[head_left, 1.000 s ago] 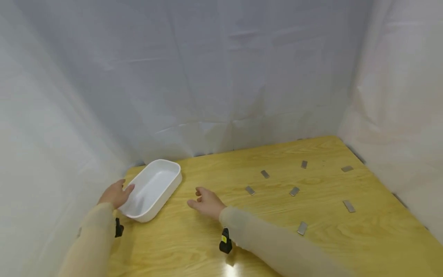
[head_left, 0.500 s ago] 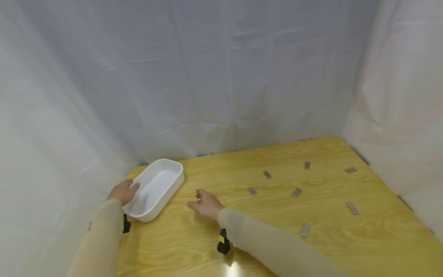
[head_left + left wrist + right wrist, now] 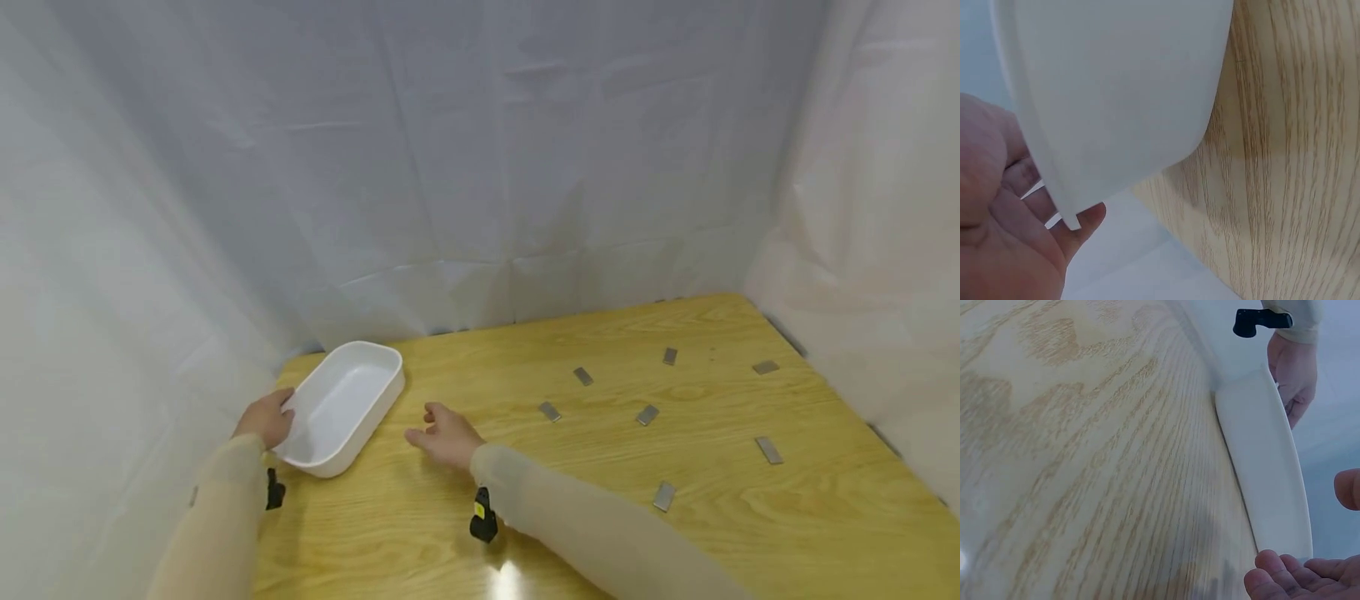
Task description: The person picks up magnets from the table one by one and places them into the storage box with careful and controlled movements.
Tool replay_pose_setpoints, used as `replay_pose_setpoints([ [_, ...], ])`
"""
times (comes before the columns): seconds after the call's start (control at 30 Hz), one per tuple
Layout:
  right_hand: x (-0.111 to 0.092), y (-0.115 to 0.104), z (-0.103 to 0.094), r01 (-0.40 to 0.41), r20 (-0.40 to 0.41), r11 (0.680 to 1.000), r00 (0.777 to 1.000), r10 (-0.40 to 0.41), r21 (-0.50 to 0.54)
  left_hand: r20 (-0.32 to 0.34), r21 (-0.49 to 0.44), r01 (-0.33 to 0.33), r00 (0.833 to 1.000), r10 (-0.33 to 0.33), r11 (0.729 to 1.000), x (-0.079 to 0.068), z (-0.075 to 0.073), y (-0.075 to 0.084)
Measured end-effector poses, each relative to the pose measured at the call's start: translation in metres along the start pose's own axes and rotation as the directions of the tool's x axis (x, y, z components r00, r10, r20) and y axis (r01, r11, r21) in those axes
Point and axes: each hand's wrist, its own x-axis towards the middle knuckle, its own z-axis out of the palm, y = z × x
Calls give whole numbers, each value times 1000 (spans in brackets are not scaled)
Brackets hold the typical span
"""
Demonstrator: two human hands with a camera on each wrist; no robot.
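Note:
A white rectangular plastic container (image 3: 341,408) with rounded corners sits at the table's left side. My left hand (image 3: 266,418) holds its left edge, the thumb at the rim. In the left wrist view, the fingers (image 3: 1082,228) curl beneath the rim's outer side. My right hand (image 3: 446,437) hovers to the right of the container with loosely bent fingers and nothing between them. In the right wrist view, a gap shows between its thumb (image 3: 1349,489) and the other fingers, in front of the container's wall.
Several small flat grey rectangular pieces lie scattered over the right part of the wood-grain table (image 3: 450,358), including one near the front (image 3: 664,497). White sheeting (image 3: 480,167) hangs behind the table and at both sides.
My left hand has shifted slightly right, and its thumb has drawn back from over the container's inside to the rim. My right hand stays nearly still. The head view has shifted a little.

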Motion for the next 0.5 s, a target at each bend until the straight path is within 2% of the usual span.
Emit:
replay_pose_setpoints([
  [0.17, 3, -5, -1, -1, -10, 1000, 1000, 1, -16, -29, -12, -12, 1000, 12, 1000, -6, 0, 1],
  [0.27, 4, -8, 0, 1, -7, 1000, 1000, -1, -9, -19, -21, -21, 1000, 21, 1000, -10, 1, 5],
  [0.5, 5, -9, 3, 9, -30, 1000, 1000, -8, 4, -27, -73, -100, 995, 99, 992, -17, 9, 16],
])
